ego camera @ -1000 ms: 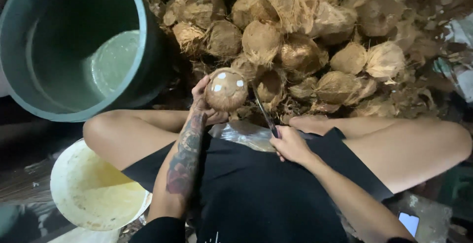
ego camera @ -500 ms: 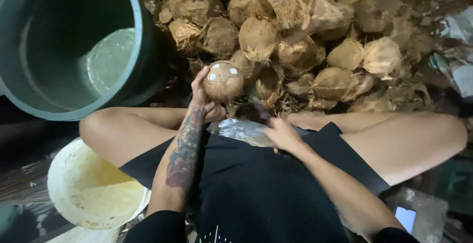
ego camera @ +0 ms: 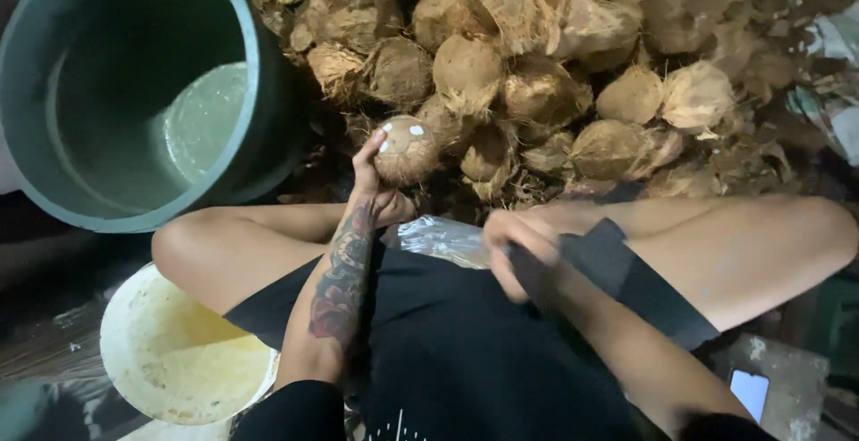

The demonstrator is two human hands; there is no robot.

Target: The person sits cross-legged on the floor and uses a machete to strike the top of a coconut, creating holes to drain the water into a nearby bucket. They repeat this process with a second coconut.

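The left hand holds a coconut up in front of the knees, fingers curled round its left side and the palm under it, so the nut sits above and a little right of the grip. Two pale spots show on the shell's near face. The right hand is low and right of the nut, well apart from it, fisted over the lap; it is blurred, and whether it grips anything cannot be told. Between the two hands lies a crumpled clear plastic sheet on the black shorts.

Just beyond the held nut, almost touching it on its far and right sides, rises a pile of husked coconuts, so there is little room that way. Left of the grip stands a big green tub with water in it, its rim near the left knee. Below the left forearm sits a white bucket. The open gap lies between the knees, toward the body.
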